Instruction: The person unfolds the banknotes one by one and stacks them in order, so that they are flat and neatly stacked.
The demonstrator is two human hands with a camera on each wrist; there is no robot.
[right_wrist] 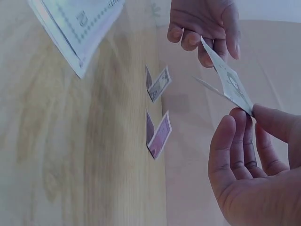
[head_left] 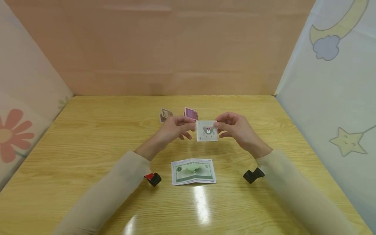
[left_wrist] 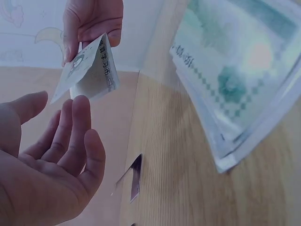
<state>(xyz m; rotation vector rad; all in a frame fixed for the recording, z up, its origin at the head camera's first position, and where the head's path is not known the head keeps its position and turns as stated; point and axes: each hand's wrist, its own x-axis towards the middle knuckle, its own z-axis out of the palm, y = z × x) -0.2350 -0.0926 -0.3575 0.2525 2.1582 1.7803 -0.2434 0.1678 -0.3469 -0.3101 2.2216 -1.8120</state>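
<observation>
A folded play banknote (head_left: 207,134) with a small bear picture hangs above the table, its two halves spread apart in the left wrist view. My right hand (head_left: 236,130) pinches its right edge between thumb and fingers. At its left edge is my left hand (head_left: 176,129), thumb (left_wrist: 34,101) and fingers apart, fingertips right by the paper. Nearer me lies a stack of green play banknotes (head_left: 194,172), marked 2 and creased down the middle. Beyond the hands stand a folded brown note (head_left: 166,113) and a folded purple note (head_left: 191,114).
The wood-grain table (head_left: 88,147) reaches back to a plain peach backdrop (head_left: 176,49). Printed cloth walls stand at both sides, with a flower (head_left: 13,133) on the left and a star (head_left: 348,142) on the right. Dark wrist straps (head_left: 254,175) hang by both sleeves.
</observation>
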